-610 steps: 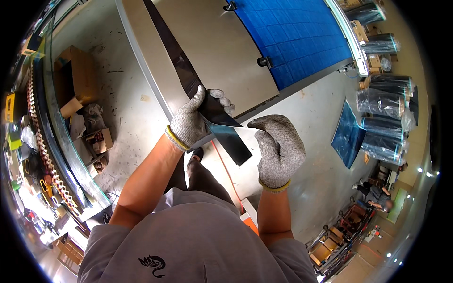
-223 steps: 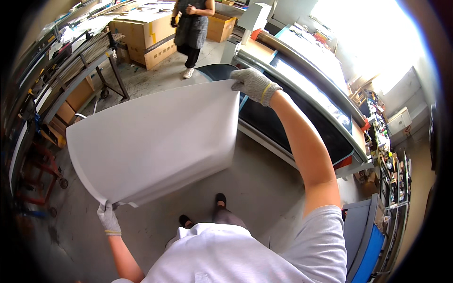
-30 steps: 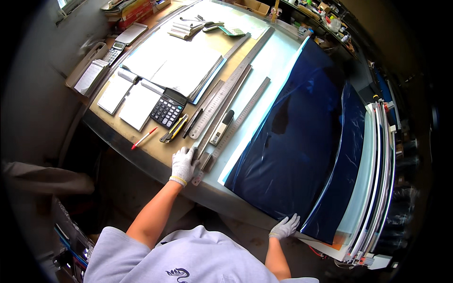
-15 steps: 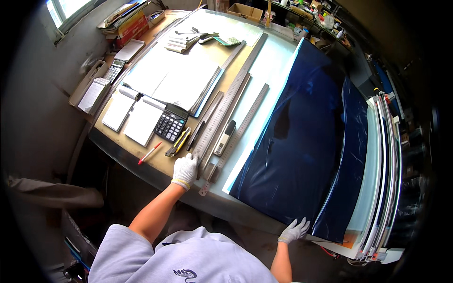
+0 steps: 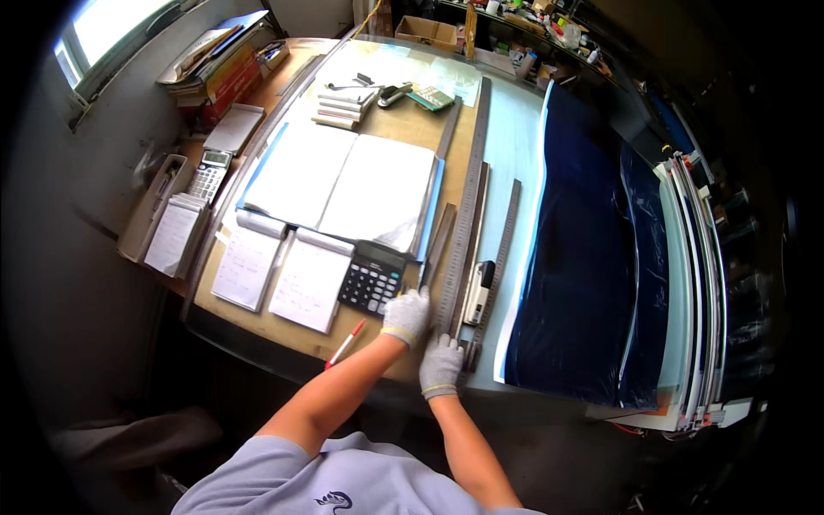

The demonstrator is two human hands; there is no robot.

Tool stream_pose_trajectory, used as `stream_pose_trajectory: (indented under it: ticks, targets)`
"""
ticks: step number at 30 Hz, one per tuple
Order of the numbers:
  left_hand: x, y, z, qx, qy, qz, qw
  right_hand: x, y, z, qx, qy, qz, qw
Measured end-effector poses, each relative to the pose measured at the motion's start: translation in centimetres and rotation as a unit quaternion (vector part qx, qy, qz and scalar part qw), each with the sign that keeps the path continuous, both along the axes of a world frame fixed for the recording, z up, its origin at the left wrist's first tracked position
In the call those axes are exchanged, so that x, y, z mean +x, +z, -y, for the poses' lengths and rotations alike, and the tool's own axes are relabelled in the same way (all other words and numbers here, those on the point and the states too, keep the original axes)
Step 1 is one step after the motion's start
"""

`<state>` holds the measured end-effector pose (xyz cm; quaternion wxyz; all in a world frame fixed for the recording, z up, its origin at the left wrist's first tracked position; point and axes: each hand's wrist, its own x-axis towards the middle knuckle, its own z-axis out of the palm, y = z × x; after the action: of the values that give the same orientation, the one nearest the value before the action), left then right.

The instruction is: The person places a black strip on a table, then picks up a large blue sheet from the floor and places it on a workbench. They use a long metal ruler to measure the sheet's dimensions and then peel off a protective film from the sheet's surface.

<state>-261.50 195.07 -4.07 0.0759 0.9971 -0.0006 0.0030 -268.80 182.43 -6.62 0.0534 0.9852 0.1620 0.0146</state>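
Observation:
My left hand [image 5: 407, 314], in a grey-white knit glove, bends its fingers over the yellow utility knife beside the black calculator [image 5: 373, 276]; the hand hides nearly all of the knife. Close to its right, my gloved right hand [image 5: 442, 364] curls over the near end of the long steel ruler [image 5: 463, 215], at the table's front edge. A dark pen [image 5: 426, 268] lies beyond my left fingertips. Right of the long ruler are a white-and-black cutter [image 5: 480, 293] and a shorter steel ruler [image 5: 505, 236]. A red-and-white pen [image 5: 347, 342] lies left of my left wrist.
Dark blue film [image 5: 571, 283] covers the table's right side, with stacked long strips [image 5: 693, 300] beyond it. An open blue folder of papers [image 5: 371, 193] and two notepads [image 5: 305, 281] lie to the left. A cardboard box [image 5: 427, 33] stands at the far end.
My left hand has left the long ruler's near end for the knife beside the calculator. My right hand has moved left from the film's edge onto that ruler end. The view has shifted.

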Motion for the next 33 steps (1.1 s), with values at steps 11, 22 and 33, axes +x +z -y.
stream_pose_trajectory:
  ticks: [11, 22, 33]
  targets:
    - [2.5, -2.1, -1.2, -0.091, -0.011, -0.029, 0.995, -2.2, 0.1, -1.5, 0.022, -0.145, -0.029, 0.989]
    - [2.9, -2.3, -1.9, -0.112, -0.042, -0.033, 0.992, -2.1, 1.0, -2.2, 0.020, -0.153, -0.050, 0.987]
    - [2.9, -2.5, -2.3, -0.153, -0.042, -0.054, 0.986, -1.6, 1.1, -2.5, 0.052, -0.150, -0.047, 0.986]
